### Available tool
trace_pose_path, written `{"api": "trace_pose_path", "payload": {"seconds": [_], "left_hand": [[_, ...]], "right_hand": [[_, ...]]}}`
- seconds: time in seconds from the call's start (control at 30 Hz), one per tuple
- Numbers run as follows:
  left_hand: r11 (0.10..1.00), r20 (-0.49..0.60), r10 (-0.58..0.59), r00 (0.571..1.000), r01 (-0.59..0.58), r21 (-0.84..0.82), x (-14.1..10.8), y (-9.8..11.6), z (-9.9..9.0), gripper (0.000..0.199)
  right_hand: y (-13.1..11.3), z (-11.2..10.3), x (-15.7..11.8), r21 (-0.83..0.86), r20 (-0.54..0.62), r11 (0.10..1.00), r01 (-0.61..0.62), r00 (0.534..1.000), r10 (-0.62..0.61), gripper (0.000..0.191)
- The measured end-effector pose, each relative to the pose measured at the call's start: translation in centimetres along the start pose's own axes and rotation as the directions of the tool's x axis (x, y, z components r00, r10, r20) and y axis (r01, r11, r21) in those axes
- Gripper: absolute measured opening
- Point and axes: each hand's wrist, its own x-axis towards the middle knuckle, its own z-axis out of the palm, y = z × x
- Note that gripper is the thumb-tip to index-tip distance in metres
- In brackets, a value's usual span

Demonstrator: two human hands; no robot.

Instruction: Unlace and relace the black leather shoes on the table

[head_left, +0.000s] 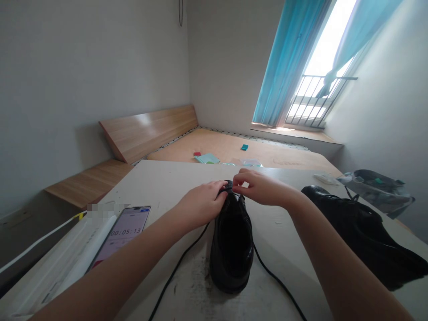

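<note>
A black leather shoe point(232, 245) stands on the white table point(174, 178) in front of me, its dark opening facing up. Both hands are at its far, laced end. My left hand point(202, 205) and my right hand point(262, 187) pinch there, seemingly on the lace, though my fingers hide the exact grip. A long black shoelace point(177, 272) trails from the shoe toward the near table edge on the left, and another length point(277, 281) runs down on the right. A second black shoe point(361, 236) lies to the right of my right forearm.
A phone point(125, 232) showing a timer lies at the table's left, beside a white box-like object point(67, 254). A small white item point(326, 179) lies at the far right. Beyond the table's far edge is a wooden bed base point(227, 149) holding small coloured items.
</note>
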Motion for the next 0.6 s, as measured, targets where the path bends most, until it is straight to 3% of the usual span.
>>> {"api": "trace_pose_path", "payload": {"seconds": [0.07,0.1,0.13,0.2,0.27,0.33,0.4,0.47,0.5,0.6], "left_hand": [[0.992,-0.03,0.015,0.999,-0.018,-0.124,0.2,0.0,0.2,0.039],[0.976,-0.042,0.023,0.999,-0.032,-0.217,0.2,0.1,0.3,0.037],[0.947,-0.044,0.033,0.998,-0.046,-0.319,0.3,0.2,0.3,0.034],[0.856,-0.012,0.068,0.998,-0.065,-0.514,0.2,0.6,0.4,0.031],[0.759,0.032,0.12,0.992,-0.071,-0.647,0.1,1.0,0.3,0.03],[0.723,0.055,0.162,0.985,-0.081,-0.687,-0.2,1.4,0.3,0.031],[0.758,0.027,0.175,0.984,-0.117,-0.641,-0.6,1.8,0.1,0.033],[0.817,-0.021,0.203,0.979,-0.181,-0.548,-1.0,2.0,0.0,0.029],[0.83,-0.034,0.232,0.972,-0.216,-0.515,-1.1,2.2,-0.1,0.024],[0.789,0.027,0.378,0.926,-0.306,-0.533,-1.5,2.7,-0.2,0.02]], "right_hand": [[-0.5,-0.6,-0.1,0.192,-0.089,0.98,0.049,0.996,-0.032,0.022],[-0.9,-0.9,-0.3,0.364,-0.144,0.927,0.089,0.989,-0.038,0.024],[-1.3,-1.2,-0.4,0.556,-0.195,0.819,0.142,0.98,-0.038,0.025],[-2.3,-1.9,-1.0,0.843,-0.281,0.47,0.262,0.959,-0.031,0.024],[-3.3,-2.7,-1.8,0.917,-0.359,0.187,0.352,0.933,0.002,0.02],[-4.4,-3.7,-2.9,0.895,-0.446,0.055,0.443,0.89,0.091,0.027],[-5.4,-4.7,-4.3,0.851,-0.521,0.026,0.524,0.839,0.156,0.039],[-6.3,-5.5,-5.7,0.81,-0.585,0.079,0.58,0.797,0.15,0.047],[-6.7,-5.8,-6.3,0.785,-0.618,0.15,0.601,0.775,0.128,0.05],[-7.6,-6.2,-7.8,0.658,-0.623,0.555,0.509,0.782,0.02,0.049]]}}
